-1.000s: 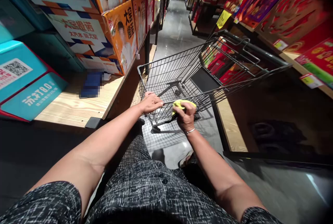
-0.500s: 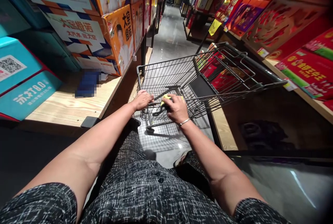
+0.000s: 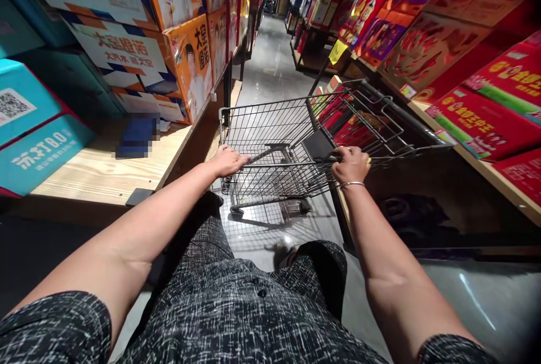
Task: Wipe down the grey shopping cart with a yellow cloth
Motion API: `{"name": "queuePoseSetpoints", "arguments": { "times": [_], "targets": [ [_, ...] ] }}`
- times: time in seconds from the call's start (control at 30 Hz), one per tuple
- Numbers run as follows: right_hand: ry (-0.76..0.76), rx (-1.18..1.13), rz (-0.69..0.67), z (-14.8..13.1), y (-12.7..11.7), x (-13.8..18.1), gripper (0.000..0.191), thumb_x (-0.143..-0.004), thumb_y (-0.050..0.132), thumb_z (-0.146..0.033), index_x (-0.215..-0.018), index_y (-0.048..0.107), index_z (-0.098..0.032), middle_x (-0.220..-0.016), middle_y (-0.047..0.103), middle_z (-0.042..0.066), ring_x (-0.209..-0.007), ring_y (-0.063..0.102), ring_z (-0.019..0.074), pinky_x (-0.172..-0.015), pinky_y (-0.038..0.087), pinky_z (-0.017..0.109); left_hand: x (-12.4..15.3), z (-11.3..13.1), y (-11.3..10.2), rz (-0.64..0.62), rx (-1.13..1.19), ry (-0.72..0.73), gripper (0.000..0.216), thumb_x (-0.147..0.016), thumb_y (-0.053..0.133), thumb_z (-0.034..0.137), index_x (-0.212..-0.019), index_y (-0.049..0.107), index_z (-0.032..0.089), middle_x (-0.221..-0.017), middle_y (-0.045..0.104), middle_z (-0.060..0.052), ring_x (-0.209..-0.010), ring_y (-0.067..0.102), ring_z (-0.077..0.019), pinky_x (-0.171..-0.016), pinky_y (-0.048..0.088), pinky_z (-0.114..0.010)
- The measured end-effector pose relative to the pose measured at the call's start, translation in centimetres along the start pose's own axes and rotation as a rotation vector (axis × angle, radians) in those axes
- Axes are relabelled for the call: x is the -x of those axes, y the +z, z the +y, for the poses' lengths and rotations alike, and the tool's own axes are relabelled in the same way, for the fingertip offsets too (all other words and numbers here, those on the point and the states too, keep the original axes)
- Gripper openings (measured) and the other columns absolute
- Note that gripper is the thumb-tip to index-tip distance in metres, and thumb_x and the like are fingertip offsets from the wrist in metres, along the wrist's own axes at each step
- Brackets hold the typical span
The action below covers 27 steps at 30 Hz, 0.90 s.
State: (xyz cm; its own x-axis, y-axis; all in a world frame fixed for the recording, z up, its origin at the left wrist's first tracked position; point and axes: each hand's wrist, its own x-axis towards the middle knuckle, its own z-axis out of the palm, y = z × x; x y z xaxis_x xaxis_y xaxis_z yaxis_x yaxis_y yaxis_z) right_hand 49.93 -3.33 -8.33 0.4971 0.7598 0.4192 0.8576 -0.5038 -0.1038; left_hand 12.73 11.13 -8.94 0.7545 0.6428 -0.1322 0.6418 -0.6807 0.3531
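Observation:
A dark wire shopping cart (image 3: 270,177) stands sideways in front of my legs, with its push handle (image 3: 406,113) off to the right. My left hand (image 3: 230,161) is closed over the near left corner of its top rim. Farther right along the same side, my right hand (image 3: 350,165) rests at the rim with curled fingers. It holds a small black and yellow object (image 3: 330,156); the dark part pokes out on the left, a yellow bit shows at the right. My palm hides most of it, and its kind cannot be made out.
On the left, a wooden shelf (image 3: 107,175) bears orange-and-white cartons (image 3: 186,65), a teal box (image 3: 46,150) and a dark blue, blurred item (image 3: 137,136). Red gift boxes (image 3: 477,121) fill the right shelf, close to the cart. A grey-floored aisle (image 3: 270,51) runs ahead.
My right hand has moved right along the cart's side with the black and yellow object, down onto the rim. My left hand keeps its place on the corner. The cart has shifted slightly left in view.

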Motion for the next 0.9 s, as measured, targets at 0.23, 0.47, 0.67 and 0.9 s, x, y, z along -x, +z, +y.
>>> {"name": "queuePoseSetpoints", "arguments": {
  "times": [0.23, 0.47, 0.67, 0.9],
  "targets": [
    [-0.264, -0.131, -0.016, -11.5, 1.7, 6.6, 0.056, -0.076, 0.061, -0.016, -0.13, 0.069, -0.03, -0.137, 0.055, 0.011, -0.114, 0.043, 0.031, -0.09, 0.04, 0.045, 0.7, 4.4, 1.9, 0.037, 0.145, -0.141, 0.079, -0.104, 0.002, 0.063, -0.107, 0.07, 0.022, -0.116, 0.075, -0.009, -0.117, 0.064, -0.0317, -0.106, 0.036, -0.053],
    [-0.426, -0.218, -0.101, -16.3, 5.7, 10.4, 0.046, -0.093, 0.058, -0.021, -0.134, 0.067, -0.039, -0.147, 0.051, 0.008, -0.133, 0.038, 0.034, -0.111, 0.032, 0.054, 0.4, 1.8, 1.5, 0.017, 0.28, -0.086, 0.086, -0.105, -0.003, 0.061, -0.104, 0.074, 0.024, -0.115, 0.077, -0.002, -0.132, 0.054, -0.0256, -0.118, 0.024, -0.049],
    [-0.677, -0.197, -0.326, -16.2, 13.3, 15.2, 0.036, -0.096, 0.055, -0.019, -0.121, 0.072, -0.039, -0.136, 0.061, 0.005, -0.127, 0.046, 0.0288, -0.102, 0.039, 0.05, 0.4, 1.4, 0.7, -0.068, 0.324, -0.088, 0.082, -0.108, -0.002, 0.056, -0.114, 0.073, 0.025, -0.119, 0.077, -0.001, -0.128, 0.057, -0.022, -0.118, 0.022, -0.049],
    [-0.774, -0.168, -0.406, -16.6, 17.1, 18.5, 0.024, -0.089, 0.064, -0.015, -0.098, 0.077, -0.034, -0.125, 0.069, 0.005, -0.119, 0.054, 0.0278, -0.096, 0.046, 0.048, 0.3, 1.3, 1.3, -0.012, 0.212, -0.066, 0.078, -0.108, 0.002, 0.059, -0.119, 0.072, 0.026, -0.122, 0.075, -0.003, -0.131, 0.056, -0.023, -0.115, 0.02, -0.049]
  ]
}}
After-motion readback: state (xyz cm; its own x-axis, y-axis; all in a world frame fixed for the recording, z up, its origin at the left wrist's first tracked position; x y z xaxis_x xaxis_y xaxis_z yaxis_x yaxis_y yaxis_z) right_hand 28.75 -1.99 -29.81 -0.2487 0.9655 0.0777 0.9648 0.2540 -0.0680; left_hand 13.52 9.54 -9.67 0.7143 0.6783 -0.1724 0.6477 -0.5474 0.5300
